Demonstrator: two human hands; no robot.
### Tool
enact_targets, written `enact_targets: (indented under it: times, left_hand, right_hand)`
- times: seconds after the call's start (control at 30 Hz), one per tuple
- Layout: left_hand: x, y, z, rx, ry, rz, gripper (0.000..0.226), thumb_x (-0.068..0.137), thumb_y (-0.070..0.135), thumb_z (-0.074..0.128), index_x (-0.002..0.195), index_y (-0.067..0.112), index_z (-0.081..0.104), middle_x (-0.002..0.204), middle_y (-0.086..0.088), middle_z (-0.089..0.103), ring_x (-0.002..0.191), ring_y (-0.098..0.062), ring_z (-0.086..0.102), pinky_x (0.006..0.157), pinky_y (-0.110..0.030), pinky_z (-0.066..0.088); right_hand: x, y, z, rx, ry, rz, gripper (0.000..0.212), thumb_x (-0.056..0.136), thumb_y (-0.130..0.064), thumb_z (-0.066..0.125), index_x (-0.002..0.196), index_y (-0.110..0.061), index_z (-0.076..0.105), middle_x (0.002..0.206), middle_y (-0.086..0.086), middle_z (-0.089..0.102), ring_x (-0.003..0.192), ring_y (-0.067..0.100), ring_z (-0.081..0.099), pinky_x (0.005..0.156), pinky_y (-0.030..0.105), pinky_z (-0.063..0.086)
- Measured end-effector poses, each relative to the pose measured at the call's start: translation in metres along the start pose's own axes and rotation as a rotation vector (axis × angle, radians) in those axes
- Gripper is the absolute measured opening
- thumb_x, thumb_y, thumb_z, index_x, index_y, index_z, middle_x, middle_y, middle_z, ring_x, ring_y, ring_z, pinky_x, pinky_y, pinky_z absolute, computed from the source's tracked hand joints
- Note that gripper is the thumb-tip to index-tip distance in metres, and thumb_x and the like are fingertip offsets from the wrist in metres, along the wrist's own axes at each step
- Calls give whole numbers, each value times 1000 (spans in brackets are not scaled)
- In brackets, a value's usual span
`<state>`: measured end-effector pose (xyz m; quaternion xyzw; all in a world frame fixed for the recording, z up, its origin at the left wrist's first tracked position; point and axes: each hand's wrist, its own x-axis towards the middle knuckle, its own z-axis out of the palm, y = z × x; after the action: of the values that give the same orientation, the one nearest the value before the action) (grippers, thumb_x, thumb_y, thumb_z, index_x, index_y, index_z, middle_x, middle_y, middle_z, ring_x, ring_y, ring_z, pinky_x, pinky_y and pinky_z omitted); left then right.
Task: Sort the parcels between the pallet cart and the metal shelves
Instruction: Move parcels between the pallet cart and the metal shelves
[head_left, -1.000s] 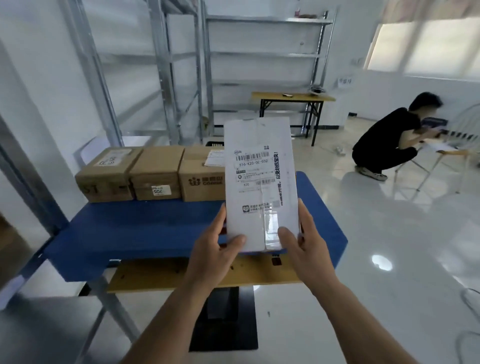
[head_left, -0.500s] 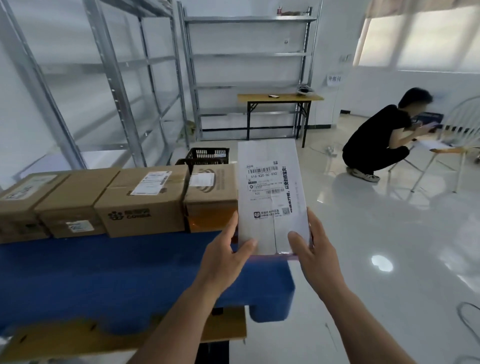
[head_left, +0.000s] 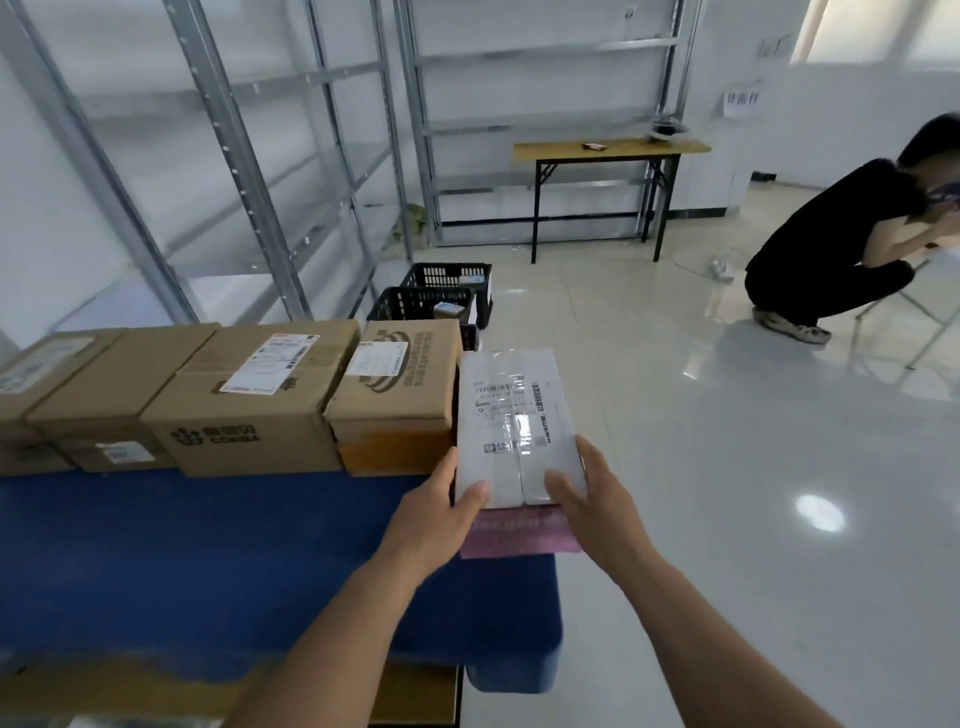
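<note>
**Parcel coming down at row end**

Since the earlier frame the flat white plastic-wrapped parcel (head_left: 514, 426) has tipped from upright, label facing the camera, to nearly flat and lower, now at centre frame just right of the last brown cardboard box (head_left: 397, 384).

Left hand (head_left: 434, 519) grips its near left corner, thumb on top; right hand (head_left: 597, 499) grips the near right corner likewise. Fingers underneath aren't visible. A pink flap (head_left: 519, 535) shows below the near edge.

Row of brown cartons runs left along the blue padded cart deck (head_left: 208, 561). Black plastic crates (head_left: 441, 296) sit behind, metal shelves (head_left: 260, 156) upper left, a person crouching (head_left: 841, 234) at far right.

Likely step: set it at the row's end. Deck ends close to the parcel's right side, so keep it tight against the box, land it flat, release only when fully supported.
</note>
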<state>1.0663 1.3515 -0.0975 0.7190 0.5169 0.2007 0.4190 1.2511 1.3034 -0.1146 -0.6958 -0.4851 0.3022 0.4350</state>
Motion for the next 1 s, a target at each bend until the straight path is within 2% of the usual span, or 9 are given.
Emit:
enact_targets:
  times: [0.1,0.2,0.27,0.37,0.47,0.53,0.67,0.93,1.0]
  left_hand:
    - [9,-3,-11,177,51,26,51,91,52,43,139,39,33,114,22,49,97,1,46,69,-17,38]
    - [22,-1,-27,464,372,137,56,87,56,43,134,26,45,121,3,52,109,-13,45,84,-30,42]
    - [34,0,-38,609,475,205,58,88,56,43,136,23,45,130,-2,50,120,-20,42,97,-36,35]
    - [53,-6,-56,771,374,154,59,93,56,34,145,29,31,152,1,29,140,-20,19,112,-38,16]
    - [65,-16,-70,820,299,83,51,95,53,31,142,34,33,153,3,28,140,-21,20,112,-38,16]
    - [66,-18,-75,824,317,107,48,95,51,34,139,35,38,149,3,35,136,-20,27,110,-38,21]
    - [65,-18,-79,829,336,124,46,94,51,37,136,33,44,146,2,40,133,-21,33,108,-37,25]
    - [66,-18,-89,825,287,100,47,93,53,37,136,34,43,146,3,39,131,-20,34,104,-38,29]
    - [66,-18,-90,836,281,101,48,93,53,37,137,35,42,147,4,38,131,-20,34,105,-39,27]
  right_hand:
    - [11,-1,2,4,-47,55,49,90,-27,55,136,-27,39,106,-8,60,93,16,60,78,33,48]
    - [26,-3,0,65,-96,105,49,90,-31,57,136,-29,40,112,-7,64,96,15,64,86,39,53]
    - [37,-4,-1,95,-123,129,46,91,-34,57,135,-31,43,114,-6,65,98,17,65,88,41,53]
    - [50,-5,-1,171,-162,174,31,90,-32,57,120,-39,50,100,-11,69,83,11,69,71,31,58]
    - [60,-6,1,194,-154,202,24,89,-28,56,101,-49,52,87,-17,69,70,3,68,52,17,51]
    - [67,-7,5,191,-138,207,24,88,-29,56,96,-51,51,89,-18,68,72,4,68,55,19,50]
    - [80,-11,12,169,-134,201,26,87,-29,54,107,-46,50,92,-15,67,79,10,68,61,25,52]
    - [87,-13,19,115,-139,198,28,89,-29,52,113,-42,46,92,-15,64,78,9,65,57,23,48]
    - [88,-12,19,117,-150,208,30,89,-30,52,117,-39,47,95,-12,64,81,12,65,61,26,49]
